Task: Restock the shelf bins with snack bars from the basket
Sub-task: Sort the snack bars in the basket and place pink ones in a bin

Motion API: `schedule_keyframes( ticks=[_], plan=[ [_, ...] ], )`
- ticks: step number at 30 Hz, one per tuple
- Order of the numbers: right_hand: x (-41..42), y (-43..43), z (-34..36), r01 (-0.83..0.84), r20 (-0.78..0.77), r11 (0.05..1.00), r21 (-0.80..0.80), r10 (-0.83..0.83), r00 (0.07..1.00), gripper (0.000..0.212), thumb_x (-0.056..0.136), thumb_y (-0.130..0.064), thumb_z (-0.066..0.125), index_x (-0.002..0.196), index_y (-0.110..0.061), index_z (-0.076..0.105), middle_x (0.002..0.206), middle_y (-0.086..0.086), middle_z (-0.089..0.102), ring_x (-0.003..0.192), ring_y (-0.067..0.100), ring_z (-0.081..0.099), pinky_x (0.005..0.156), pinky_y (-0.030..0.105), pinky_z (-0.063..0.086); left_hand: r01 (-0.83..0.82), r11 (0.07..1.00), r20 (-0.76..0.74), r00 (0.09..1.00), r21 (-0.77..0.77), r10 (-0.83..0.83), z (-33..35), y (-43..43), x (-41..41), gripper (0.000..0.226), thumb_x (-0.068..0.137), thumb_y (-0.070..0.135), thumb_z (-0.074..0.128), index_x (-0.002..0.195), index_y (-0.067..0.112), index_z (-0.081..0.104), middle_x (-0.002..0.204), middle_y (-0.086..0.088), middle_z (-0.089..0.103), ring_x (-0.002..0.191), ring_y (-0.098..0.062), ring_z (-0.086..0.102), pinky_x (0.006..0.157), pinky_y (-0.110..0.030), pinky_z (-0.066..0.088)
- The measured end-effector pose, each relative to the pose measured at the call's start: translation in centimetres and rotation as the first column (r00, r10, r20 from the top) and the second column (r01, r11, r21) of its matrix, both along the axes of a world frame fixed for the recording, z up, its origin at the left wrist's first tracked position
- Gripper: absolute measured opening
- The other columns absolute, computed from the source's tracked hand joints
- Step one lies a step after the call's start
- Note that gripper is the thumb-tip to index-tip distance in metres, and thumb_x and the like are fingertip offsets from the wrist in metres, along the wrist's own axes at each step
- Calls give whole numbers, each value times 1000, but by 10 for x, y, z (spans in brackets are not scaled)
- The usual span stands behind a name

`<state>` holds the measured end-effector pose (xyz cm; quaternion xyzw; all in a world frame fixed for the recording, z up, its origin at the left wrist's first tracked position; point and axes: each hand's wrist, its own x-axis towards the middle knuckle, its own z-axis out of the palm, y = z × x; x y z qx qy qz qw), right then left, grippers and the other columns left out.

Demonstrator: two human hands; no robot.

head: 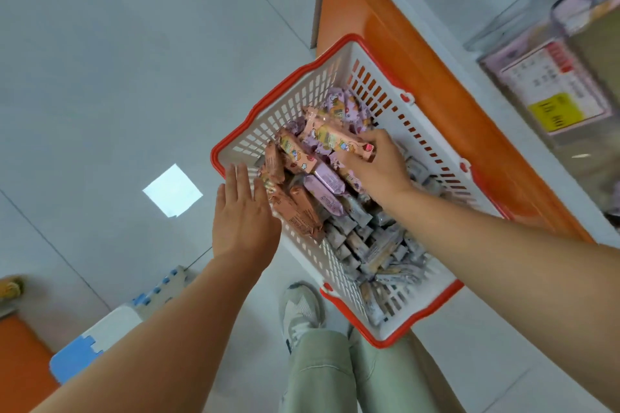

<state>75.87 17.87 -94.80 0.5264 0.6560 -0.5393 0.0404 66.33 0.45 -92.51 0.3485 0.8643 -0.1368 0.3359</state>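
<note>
A white plastic basket (pixel 302 90), its walls slotted in a lattice and its rim edged in red, is seen on the pale tiled floor (pixel 117 60), just beside the smooth orange base (pixel 385 37) of a shelf unit. It is filled with crinkled foil-wrapped snack bars, oblong in shape: peach-coloured bars (pixel 298 208) and glossy lilac bars (pixel 327 181) are heaped at the far end, and silvery-grey bars (pixel 379 251) are piled at the near end.

One peach printed snack bar (pixel 335 137) is grasped by the right hand (pixel 379 171), with fingers curled round its end, above the heap inside the basket. The left hand (pixel 243 218) is held released, fingers straight and close together, at the basket's left rim; whether the rim is touched cannot be told.

Clear, hard-walled shelf bins (pixel 523 20) are seen on the white shelf at upper right, one fronted by a printed price label (pixel 553 90) with a yellow patch. A mesh-topped shoe (pixel 300 312) and pale green trousers (pixel 322 372) are visible below the basket.
</note>
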Motion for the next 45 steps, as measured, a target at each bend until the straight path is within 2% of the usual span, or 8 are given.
schedule_keyframes(
  ticks=[4,10,20,27,33,39,43,45],
  plan=[
    [30,9,73,68,-215,996,53,-55,975,30,93,-11,63,121,-14,51,102,-10,58,78,-11,59,62,4,42,68,984,7,998,167,-70,48,33,10,66,99,22,31,155,14,-4,162,-11,-10,149,-26,-12,119,-38,-5],
    [96,29,171,329,-415,906,267,-200,888,31,87,-3,59,115,-13,50,80,0,59,57,8,48,53,25,38,171,889,-24,984,424,-177,119,92,46,76,92,15,43,155,15,2,163,-9,2,149,-27,2,120,-42,6],
    [251,60,246,663,-514,654,365,-452,729,35,77,-7,53,109,-20,44,83,-13,54,70,2,54,63,26,48,618,505,-215,735,602,-643,174,156,163,85,72,19,67,150,16,33,152,-16,36,142,-35,32,114,-44,18],
    [330,110,216,714,-445,590,376,-561,698,35,82,-8,62,110,-27,52,90,-11,58,83,8,59,86,36,54,655,583,-165,720,481,-674,169,179,238,82,95,26,41,152,25,-18,159,-16,-17,148,-30,-12,121,-43,2],
    [320,158,188,568,-335,720,399,-462,821,45,92,-6,59,135,-11,48,114,8,65,101,21,65,89,35,55,633,672,-176,765,384,-620,164,193,262,81,97,29,42,152,16,-16,160,-17,-13,149,-31,-6,121,-43,2],
    [302,175,171,586,-345,683,436,-475,810,59,88,4,57,142,-10,38,104,-9,57,102,18,61,89,30,52,655,685,-234,755,320,-612,153,186,269,83,100,37,40,150,13,-21,159,-16,-19,148,-31,-14,121,-46,3],
    [301,157,168,508,-351,699,503,-372,859,53,83,12,57,130,-5,40,120,2,45,91,17,64,68,14,52,646,689,-238,762,327,-602,150,184,272,83,100,36,40,150,13,-22,159,-16,-20,148,-32,-16,121,-47,4],
    [301,148,162,445,-325,699,560,-309,894,45,82,9,61,122,-6,46,122,9,46,93,17,63,75,25,56,647,691,-244,762,324,-600,148,185,273,84,100,36,40,149,13,-23,159,-16,-21,147,-32,-16,121,-47,4]
  ],
)
